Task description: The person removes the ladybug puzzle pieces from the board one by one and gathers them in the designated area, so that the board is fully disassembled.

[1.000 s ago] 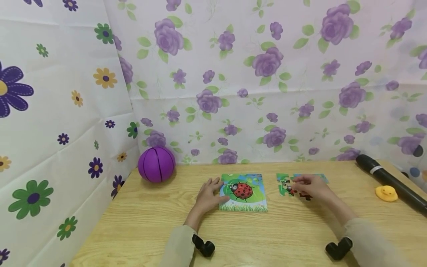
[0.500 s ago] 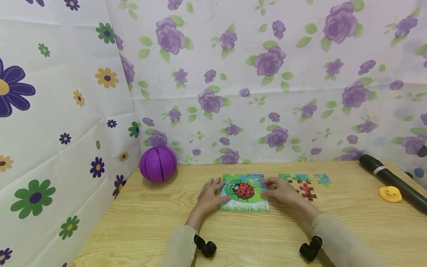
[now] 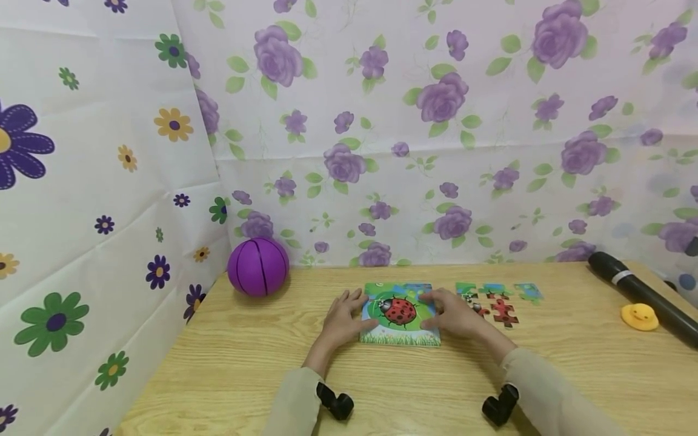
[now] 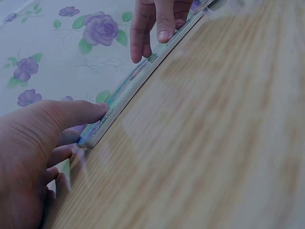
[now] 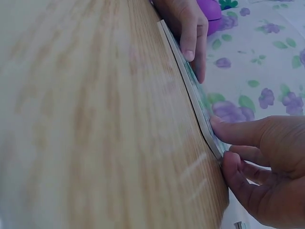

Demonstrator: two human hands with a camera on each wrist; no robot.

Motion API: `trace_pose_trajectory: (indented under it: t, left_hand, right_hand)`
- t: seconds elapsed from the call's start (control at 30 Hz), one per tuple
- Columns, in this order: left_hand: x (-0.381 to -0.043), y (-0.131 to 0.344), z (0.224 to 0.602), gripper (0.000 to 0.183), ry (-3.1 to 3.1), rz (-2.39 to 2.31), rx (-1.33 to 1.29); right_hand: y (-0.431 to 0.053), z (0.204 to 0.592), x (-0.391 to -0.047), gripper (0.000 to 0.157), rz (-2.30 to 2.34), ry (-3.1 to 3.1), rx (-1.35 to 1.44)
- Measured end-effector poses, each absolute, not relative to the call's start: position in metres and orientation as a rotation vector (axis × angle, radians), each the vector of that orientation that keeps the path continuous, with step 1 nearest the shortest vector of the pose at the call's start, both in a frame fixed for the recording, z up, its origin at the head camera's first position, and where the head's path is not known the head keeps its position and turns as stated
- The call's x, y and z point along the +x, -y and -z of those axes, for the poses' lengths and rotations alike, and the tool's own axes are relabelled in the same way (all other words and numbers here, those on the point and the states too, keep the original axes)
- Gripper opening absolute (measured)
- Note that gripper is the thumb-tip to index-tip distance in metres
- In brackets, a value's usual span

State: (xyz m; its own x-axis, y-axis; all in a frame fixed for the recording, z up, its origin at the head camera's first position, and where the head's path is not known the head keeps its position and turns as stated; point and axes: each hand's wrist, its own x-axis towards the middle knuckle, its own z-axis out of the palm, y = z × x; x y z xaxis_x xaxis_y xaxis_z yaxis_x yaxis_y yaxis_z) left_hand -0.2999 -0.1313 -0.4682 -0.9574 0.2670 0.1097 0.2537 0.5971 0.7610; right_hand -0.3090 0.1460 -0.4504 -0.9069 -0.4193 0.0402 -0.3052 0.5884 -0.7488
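Note:
A square puzzle board [image 3: 398,333] printed with a red ladybug lies flat on the table in the head view. My left hand [image 3: 342,320] grips its left edge, thumb on the printed face and fingers along the side. At the opposite edge my right hand [image 3: 455,313] holds the board, its thumb [image 5: 228,131] on top and curled fingers [image 5: 236,176] at the corner. Loose puzzle pieces lie just right of the right hand, among them a red one [image 3: 504,312], a green-blue one [image 3: 528,292] and a top-edge one [image 3: 495,289].
A purple ball [image 3: 259,267] sits at the table's back left. Farther right are a yellow rubber duck [image 3: 639,317] and a long black cylindrical object [image 3: 654,303] with a light ring. Flower-patterned cloth [image 3: 338,133] hangs behind the wooden table [image 3: 234,357].
My right hand has moved left from over the loose pieces to the board's right edge, uncovering the pieces. The left hand has stayed at the board's left edge.

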Motion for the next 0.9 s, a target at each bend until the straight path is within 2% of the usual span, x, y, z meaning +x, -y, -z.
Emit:
trace_pose_trajectory:
  t: [0.9]
  left_hand:
    - [-0.2990, 0.1308, 0.4670, 0.067, -2.810, -1.279, 0.461]
  right_hand:
    - [-0.1378, 0.4474, -0.3137, 0.054, 1.288, -2.622, -0.623]
